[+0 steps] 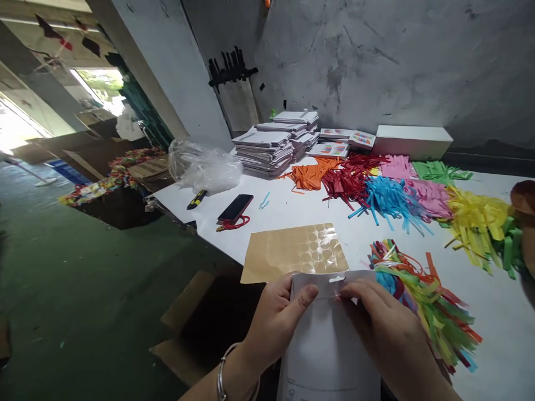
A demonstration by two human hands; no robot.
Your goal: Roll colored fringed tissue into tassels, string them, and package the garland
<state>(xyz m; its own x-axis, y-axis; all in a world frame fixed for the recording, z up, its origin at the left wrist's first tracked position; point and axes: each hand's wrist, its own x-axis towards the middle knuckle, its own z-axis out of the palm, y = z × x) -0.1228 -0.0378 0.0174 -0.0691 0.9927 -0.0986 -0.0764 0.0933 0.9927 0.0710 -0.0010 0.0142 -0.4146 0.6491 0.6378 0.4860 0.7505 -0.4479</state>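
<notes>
A flat white cardboard packet with a hang hole near its top edge is upright at the table's front edge. My left hand is closed on its upper left corner, thumb on the near face. My right hand has its fingers pressed together at the flap just below the hang hole; any small thing between them is too small to make out. Just beyond the packet lies a brown backing sheet with round clear stickers. A multicoloured bundle of paper tassels lies beside my right hand.
Stacked white packets stand at the back, near a white box. Coloured tassel bundles spread across the right. A phone, a yellow-black cutter and clear plastic bags lie left. An open carton is below the edge.
</notes>
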